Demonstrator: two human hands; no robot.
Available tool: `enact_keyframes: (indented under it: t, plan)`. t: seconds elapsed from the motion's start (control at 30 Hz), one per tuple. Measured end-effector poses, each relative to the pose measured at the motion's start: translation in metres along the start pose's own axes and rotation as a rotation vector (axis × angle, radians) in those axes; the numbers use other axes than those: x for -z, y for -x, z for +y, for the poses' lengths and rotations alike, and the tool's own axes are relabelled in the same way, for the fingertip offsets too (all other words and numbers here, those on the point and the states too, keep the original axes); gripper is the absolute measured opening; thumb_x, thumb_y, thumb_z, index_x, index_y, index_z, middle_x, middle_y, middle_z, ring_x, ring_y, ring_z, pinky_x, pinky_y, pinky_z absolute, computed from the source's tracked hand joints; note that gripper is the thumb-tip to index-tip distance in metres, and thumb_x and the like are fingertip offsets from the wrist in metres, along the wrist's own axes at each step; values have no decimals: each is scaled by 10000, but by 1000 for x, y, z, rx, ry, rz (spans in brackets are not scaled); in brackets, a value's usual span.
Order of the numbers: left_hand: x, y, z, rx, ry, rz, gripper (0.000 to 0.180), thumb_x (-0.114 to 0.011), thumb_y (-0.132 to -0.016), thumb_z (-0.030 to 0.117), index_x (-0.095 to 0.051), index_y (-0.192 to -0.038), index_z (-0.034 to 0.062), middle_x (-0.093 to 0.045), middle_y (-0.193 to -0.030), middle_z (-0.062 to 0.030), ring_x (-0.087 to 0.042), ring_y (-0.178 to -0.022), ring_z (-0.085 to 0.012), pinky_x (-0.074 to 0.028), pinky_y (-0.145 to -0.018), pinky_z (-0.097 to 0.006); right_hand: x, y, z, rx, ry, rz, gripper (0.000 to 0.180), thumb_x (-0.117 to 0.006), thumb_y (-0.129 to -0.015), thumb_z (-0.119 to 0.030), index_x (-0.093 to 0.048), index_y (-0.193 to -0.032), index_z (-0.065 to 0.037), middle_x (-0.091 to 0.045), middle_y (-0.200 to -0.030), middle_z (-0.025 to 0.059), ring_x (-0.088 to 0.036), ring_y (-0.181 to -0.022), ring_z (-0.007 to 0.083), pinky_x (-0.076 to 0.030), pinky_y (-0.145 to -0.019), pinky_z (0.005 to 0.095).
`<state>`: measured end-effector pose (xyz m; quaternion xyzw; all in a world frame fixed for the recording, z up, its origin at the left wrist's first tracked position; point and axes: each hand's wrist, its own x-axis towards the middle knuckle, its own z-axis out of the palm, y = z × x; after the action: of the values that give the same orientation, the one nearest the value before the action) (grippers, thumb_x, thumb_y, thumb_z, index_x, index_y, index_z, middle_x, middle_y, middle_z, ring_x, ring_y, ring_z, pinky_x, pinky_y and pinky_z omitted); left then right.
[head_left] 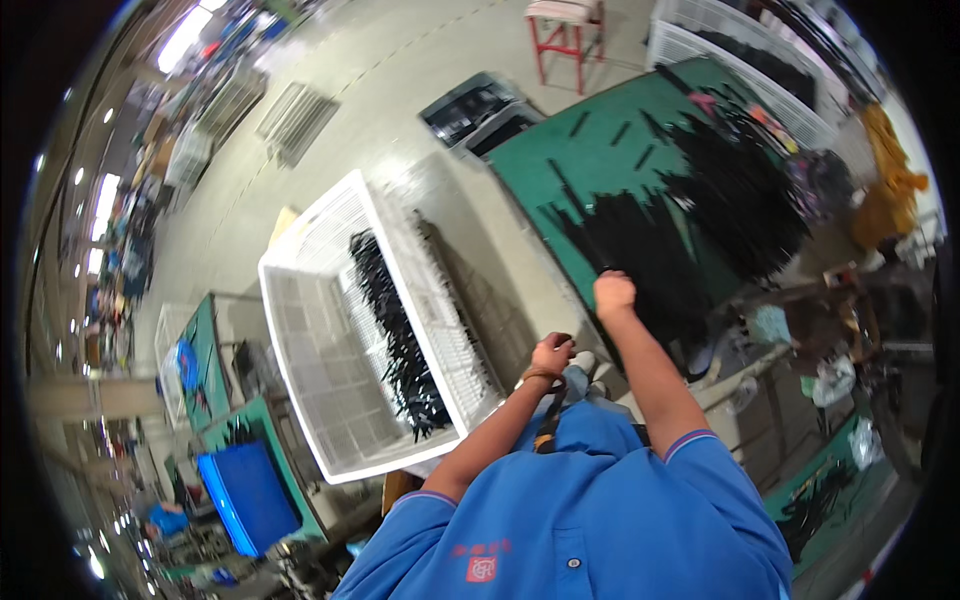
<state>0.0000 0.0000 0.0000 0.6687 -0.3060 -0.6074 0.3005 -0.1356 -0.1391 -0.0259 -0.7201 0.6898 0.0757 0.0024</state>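
Black strips (645,245) lie bunched on the bench (530,165), likely for easy reach; right hand (614,293) and left hand (551,353) curl nearby, whether either grip pinches anything unclear

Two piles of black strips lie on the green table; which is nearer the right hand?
The left pile: the right hand is at its edge, while the other pile lies farther right.

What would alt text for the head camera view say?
A person's right hand is at the edge of a pile of black strips on a green table, the left hand off the table. To the left, a white crate holds more black pieces.
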Motion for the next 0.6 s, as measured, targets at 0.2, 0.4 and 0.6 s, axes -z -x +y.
enact_keyframes:
  t: [0.2, 0.4, 0.6]
  plan:
    - [22, 0, 12, 10, 177, 36, 206, -516, -876, 126, -561, -1033, 1, -648, -934, -89, -636, -777, -170, -500, -619, -287, 10, -3, -8, 14, 45, 82, 137, -498, -796, -104, -612, -799, -28, -625, -761, 125, -655, -692, 235, -536, -555, 312]
    - [23, -13, 21, 10, 224, 27, 197, -509, -876, 111, -566, -1036, 11, -644, -937, -85, -629, -770, -165, -496, -614, -283, 27, -1, -1, 102, 37, 30, 151, -581, -729, -140, -599, -829, -28, -626, -790, 132, -656, -695, 229, -534, -570, 308]
    - [21, -36, 31, -55, 214, 14, 171, -525, -856, 83, -579, -1005, 18, -657, -900, -89, -649, -717, -169, -504, -579, -272, 62, 5, 36, -35, -435, -111, 247, -585, -702, -213, -608, -853, -19, -637, -860, 180, -626, -798, 335, -511, -709, 428]
